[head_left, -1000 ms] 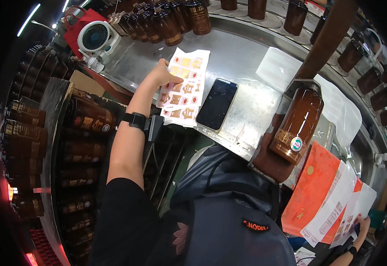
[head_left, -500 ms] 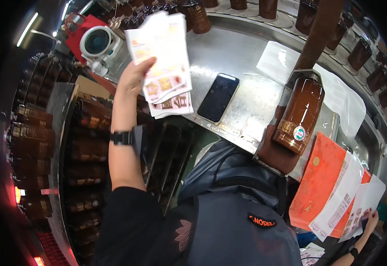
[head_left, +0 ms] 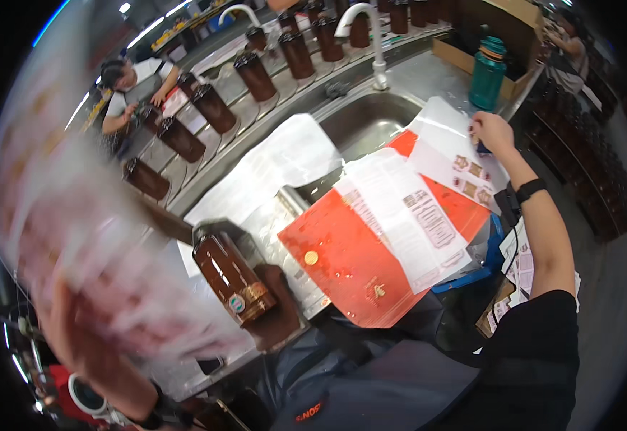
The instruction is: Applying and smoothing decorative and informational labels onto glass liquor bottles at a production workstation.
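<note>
My left hand [head_left: 69,327], blurred by motion, is closed on a sheaf of printed label sheets [head_left: 112,244] that looms large at the left. Far right, my right hand [head_left: 493,133] has its fingers pinched at the corner of a single label sheet [head_left: 464,172]; a small dark blue thing shows under the fingers. That sheet overlaps an orange-red folder [head_left: 342,266]. More printed strips [head_left: 407,215] lie across the folder. A brown bottle [head_left: 231,276] with a round sticker rests on its side in a brown-padded holder [head_left: 274,305].
A sink [head_left: 364,118] with a white faucet [head_left: 374,43] lies beyond the folder, with a green bottle [head_left: 487,75] to its right. Brown bottles [head_left: 252,75] line a conveyor [head_left: 270,104] at the back. A co-worker [head_left: 137,90] stands across it. A blue bin [head_left: 486,251] sits below the folder.
The view has swung to the right. My left hand's label sheaf now looms nearer and is smeared by motion. My right hand still pinches the sheet's corner.
</note>
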The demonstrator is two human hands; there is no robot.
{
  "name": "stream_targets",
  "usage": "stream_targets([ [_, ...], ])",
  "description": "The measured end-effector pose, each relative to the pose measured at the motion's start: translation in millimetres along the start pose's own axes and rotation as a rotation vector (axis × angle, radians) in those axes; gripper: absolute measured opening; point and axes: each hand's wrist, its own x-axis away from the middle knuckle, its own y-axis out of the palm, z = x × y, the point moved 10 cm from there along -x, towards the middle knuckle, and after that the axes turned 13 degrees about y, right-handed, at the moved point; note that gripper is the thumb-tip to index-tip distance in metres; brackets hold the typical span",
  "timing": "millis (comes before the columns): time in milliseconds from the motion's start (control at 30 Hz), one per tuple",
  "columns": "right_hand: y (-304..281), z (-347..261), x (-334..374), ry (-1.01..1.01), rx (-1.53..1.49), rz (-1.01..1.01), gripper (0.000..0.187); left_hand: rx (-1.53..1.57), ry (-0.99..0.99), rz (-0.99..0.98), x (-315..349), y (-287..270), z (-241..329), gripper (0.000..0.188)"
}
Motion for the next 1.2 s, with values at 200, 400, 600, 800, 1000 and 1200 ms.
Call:
stream_targets([
  [200, 0, 11, 11, 0.040, 0.020, 0.007, 0.025, 0.036, 0.003, -0.653, -83, 273, -113, 0.036],
  [400, -6, 16, -2, 0.085, -0.076, -0.109, 0.020, 0.064, 0.010, -0.810, -76, 387, -240, 0.033],
  [600, -8, 28, -3, 0.043, -0.197, -0.082, 0.021, -0.283, -0.004, -0.989, -50, 451, -330, 0.039],
  [800, -57, 6, 21, -0.013, -0.435, 0.098, 0.018, -0.173, -0.197, -1.053, -23, 480, -399, 0.037],
  [1000, -59, -23, 38, 0.066, -0.709, -0.157, 0.015, -0.231, -0.285, -1.281, 11, 486, -439, 0.042],
  [1200, -57, -67, 52, -0.047, -0.762, -0.235, 0.014, -0.631, -0.070, -1.459, 48, 485, -471, 0.068],
])
